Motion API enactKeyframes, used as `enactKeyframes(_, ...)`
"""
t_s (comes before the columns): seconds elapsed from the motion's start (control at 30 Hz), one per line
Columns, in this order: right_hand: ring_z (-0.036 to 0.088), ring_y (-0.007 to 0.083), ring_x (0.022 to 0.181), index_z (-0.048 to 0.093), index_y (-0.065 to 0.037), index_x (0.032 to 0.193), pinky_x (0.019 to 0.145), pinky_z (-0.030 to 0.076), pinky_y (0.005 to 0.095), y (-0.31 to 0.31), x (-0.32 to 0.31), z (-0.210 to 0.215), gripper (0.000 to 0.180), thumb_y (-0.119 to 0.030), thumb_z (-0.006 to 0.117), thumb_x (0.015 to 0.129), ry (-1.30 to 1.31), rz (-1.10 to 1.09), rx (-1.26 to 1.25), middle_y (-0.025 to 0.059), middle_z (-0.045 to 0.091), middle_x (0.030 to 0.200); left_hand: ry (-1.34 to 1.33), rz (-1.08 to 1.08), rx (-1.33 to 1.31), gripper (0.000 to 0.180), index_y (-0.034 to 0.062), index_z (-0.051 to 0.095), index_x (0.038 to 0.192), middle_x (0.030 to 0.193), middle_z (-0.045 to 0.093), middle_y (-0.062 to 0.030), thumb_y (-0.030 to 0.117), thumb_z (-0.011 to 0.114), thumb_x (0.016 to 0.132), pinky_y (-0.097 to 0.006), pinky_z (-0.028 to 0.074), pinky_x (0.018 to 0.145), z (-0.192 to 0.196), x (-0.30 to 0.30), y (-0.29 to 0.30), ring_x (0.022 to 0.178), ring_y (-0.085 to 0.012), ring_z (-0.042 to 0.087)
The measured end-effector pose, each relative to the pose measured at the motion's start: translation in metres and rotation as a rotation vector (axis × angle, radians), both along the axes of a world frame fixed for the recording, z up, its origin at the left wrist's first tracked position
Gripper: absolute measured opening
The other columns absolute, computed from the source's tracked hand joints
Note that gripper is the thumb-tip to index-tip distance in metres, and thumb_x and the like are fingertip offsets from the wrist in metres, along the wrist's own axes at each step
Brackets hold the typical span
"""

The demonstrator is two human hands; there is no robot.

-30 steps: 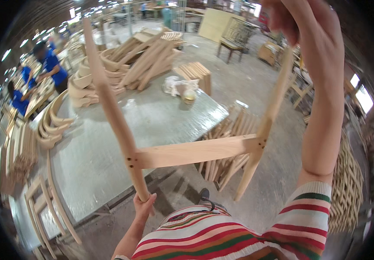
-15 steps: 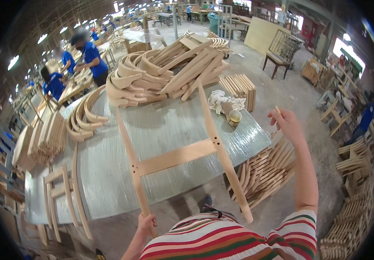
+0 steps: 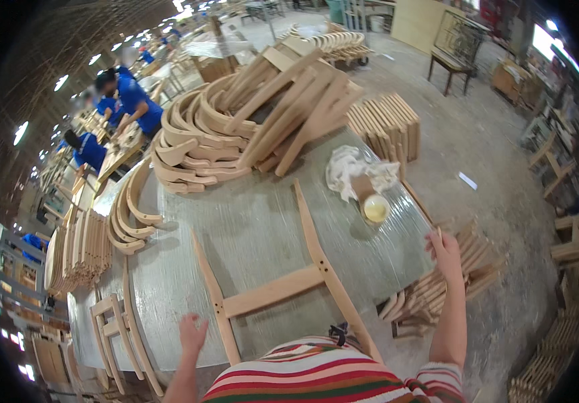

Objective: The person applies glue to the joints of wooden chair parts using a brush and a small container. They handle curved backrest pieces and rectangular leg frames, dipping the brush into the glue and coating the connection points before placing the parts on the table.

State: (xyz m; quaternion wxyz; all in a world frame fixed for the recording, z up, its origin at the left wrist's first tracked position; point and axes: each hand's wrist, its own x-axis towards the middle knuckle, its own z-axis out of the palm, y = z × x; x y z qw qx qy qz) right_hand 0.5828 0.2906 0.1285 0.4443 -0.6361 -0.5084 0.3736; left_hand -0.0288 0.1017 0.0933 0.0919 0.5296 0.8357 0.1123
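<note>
An H-shaped wooden chair-back frame [image 3: 273, 291] lies on the plastic-covered table [image 3: 249, 215] in front of me, its near ends reaching over the edge by my body. Dark round holes show where the crosspiece meets each post. My left hand [image 3: 192, 333] is off the frame, left of its left post, with fingers apart and nothing in them. Above the table's right edge, my right hand [image 3: 444, 252] pinches a small thin wooden stick, mostly hidden by the fingers. A cup [image 3: 375, 209] with yellowish contents stands near that hand, beside a crumpled white cloth [image 3: 353, 171].
Curved and straight wooden parts [image 3: 199, 138] are piled at the table's far side. Slats [image 3: 78, 252] and a small chair frame [image 3: 116, 322] lie left. More wooden pieces [image 3: 474, 258] are stacked beyond the right edge. Workers in blue shirts [image 3: 135, 101] stand at the far left.
My left hand has let go of the frame's left post and opened. My right hand has come down and nearer the table edge, still with the stick. The view has tilted down.
</note>
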Motion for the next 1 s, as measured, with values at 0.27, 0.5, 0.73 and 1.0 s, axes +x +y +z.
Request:
enactKeyframes(0.27, 0.047, 0.0067, 0.052, 0.060, 0.001, 0.087, 0.047, 0.037, 0.0216, 0.041, -0.014, -0.039, 0.028, -0.023, 0.049, 0.094, 0.176, -0.138, -0.048, 0.0031, 0.056, 0.064, 0.033, -0.516, 0.510, 0.035, 0.0058, 0.055, 0.105, 0.102, 0.057, -0.0123, 0.020, 0.066, 0.074, -0.041, 0.039, 0.092, 0.093, 0.076, 0.369, 0.104, -0.0325, 0.050)
enactKeyframes(0.5, 0.046, 0.0045, 0.044, 0.059, -0.005, 0.081, 0.038, 0.030, 0.0183, 0.030, 0.022, -0.054, 0.027, -0.028, 0.053, 0.093, 0.308, -0.386, -0.020, 0.0006, 0.055, 0.056, 0.297, -0.454, 0.746, 0.044, 0.0095, 0.055, 0.109, 0.113, 0.058, -0.0115, 0.026, 0.070, 0.071, -0.042, 0.040, 0.093, 0.119, 0.126, 0.597, 0.111, -0.0302, 0.051)
enactKeyframes(0.73, 0.043, 0.0049, 0.058, 0.067, -0.004, 0.093, 0.050, 0.033, 0.0208, 0.020, 0.030, -0.011, 0.027, -0.028, 0.055, 0.093, 0.134, -0.502, -0.155, -0.0036, 0.055, 0.069, 0.080, -0.095, 0.521, 0.030, 0.0157, 0.062, 0.092, 0.089, 0.067, -0.0078, 0.030, 0.072, 0.068, -0.042, 0.048, 0.077, 0.081, 0.154, 0.670, 0.090, -0.0282, 0.063)
enactKeyframes(1.0, 0.045, 0.0056, 0.041, 0.058, -0.006, 0.081, 0.035, 0.030, 0.0194, 0.038, 0.044, -0.054, 0.025, -0.026, 0.051, 0.095, 0.243, -0.491, -0.040, 0.0017, 0.054, 0.056, -0.106, 0.031, 0.998, 0.031, 0.0119, 0.061, 0.094, 0.084, 0.066, -0.0133, 0.031, 0.064, 0.070, -0.044, 0.048, 0.072, 0.126, 0.099, 0.672, 0.080, -0.0339, 0.063)
